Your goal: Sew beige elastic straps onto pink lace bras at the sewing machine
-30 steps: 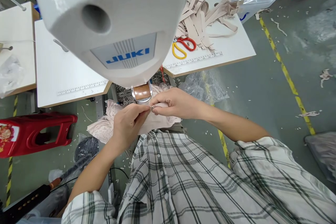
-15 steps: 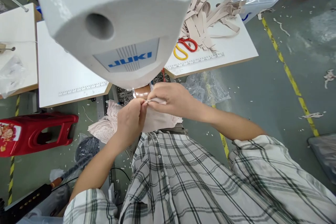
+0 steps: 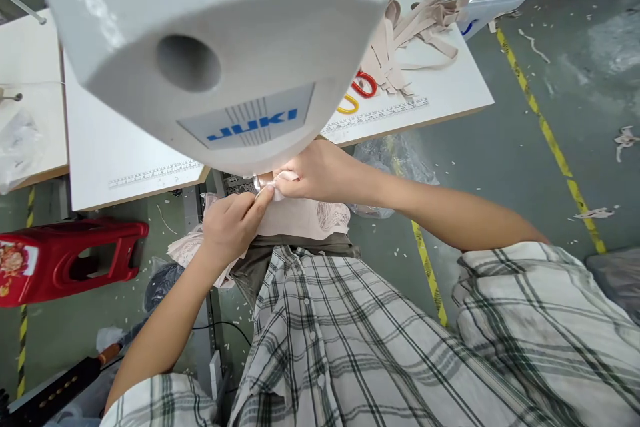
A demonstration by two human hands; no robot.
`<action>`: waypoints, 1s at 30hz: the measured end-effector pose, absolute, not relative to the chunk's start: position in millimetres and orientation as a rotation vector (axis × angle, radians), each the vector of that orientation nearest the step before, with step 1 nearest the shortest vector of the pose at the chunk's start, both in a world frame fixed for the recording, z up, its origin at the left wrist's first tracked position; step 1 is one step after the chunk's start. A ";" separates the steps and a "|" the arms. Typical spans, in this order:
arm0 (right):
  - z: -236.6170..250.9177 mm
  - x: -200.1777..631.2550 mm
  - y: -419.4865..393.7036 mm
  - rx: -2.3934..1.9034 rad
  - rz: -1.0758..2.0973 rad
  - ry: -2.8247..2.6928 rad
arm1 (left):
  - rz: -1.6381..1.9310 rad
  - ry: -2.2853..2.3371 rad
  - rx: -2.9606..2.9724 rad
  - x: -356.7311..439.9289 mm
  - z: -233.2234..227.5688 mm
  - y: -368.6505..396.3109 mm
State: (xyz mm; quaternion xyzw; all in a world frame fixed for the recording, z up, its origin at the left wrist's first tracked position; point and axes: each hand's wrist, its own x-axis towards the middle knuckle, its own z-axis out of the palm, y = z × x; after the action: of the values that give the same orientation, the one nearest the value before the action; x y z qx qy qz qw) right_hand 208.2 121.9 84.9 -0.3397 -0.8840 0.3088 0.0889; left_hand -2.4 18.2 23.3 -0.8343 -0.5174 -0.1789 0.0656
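Though in two hands (image 3: 229, 223) (image 3: 323, 170), one cloth (image 3: 293, 219)

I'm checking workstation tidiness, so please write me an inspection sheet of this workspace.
Surface: white tabletop, printed ruler scales along its front edge.
Work items: pale pink fabric at the JUKI sewing machine.
Clutter: beige fabric strips; red-and-yellow-handled scissors, partly hidden.
Hands: left hand and right hand both pinch the fabric.
Cables: thin black cable, lower left, partly hidden.
Surroundings: red plastic stool, left; floor littered with scraps.
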 end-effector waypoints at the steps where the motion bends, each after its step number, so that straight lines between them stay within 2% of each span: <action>1: 84.1 208.9 121.3 -1.018 0.915 -2.636 | -0.506 -1.594 -2.523 -0.7 25.0 18.5; 4: 73.9 213.7 113.3 -1.014 0.827 -2.606 | -0.391 -1.711 -2.494 9.7 34.0 15.2; 9: 39.2 223.3 88.4 -0.844 0.332 -2.386 | -0.289 -1.809 -2.443 24.7 49.8 6.6; 12: 25.8 223.9 82.2 -0.882 0.199 -2.246 | -0.304 -1.710 -2.521 13.5 49.1 12.7; 15: 19.4 222.5 79.3 -0.948 0.351 -2.245 | -0.240 -1.554 -2.656 -4.7 45.2 25.8; 21: -8.0 220.9 60.7 -1.032 1.014 -1.887 | -0.171 -1.490 -2.618 0.0 44.7 27.4; 30: 14.8 224.1 95.5 -1.031 0.874 -2.035 | -0.219 -1.781 -2.440 42.7 50.5 12.7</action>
State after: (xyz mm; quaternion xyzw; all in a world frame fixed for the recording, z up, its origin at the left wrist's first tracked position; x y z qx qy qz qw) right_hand 224.1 95.5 14.8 -0.3966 -0.7826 0.3363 0.3423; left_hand 42.7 12.7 50.5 -0.8042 -0.5872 -0.0722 0.0565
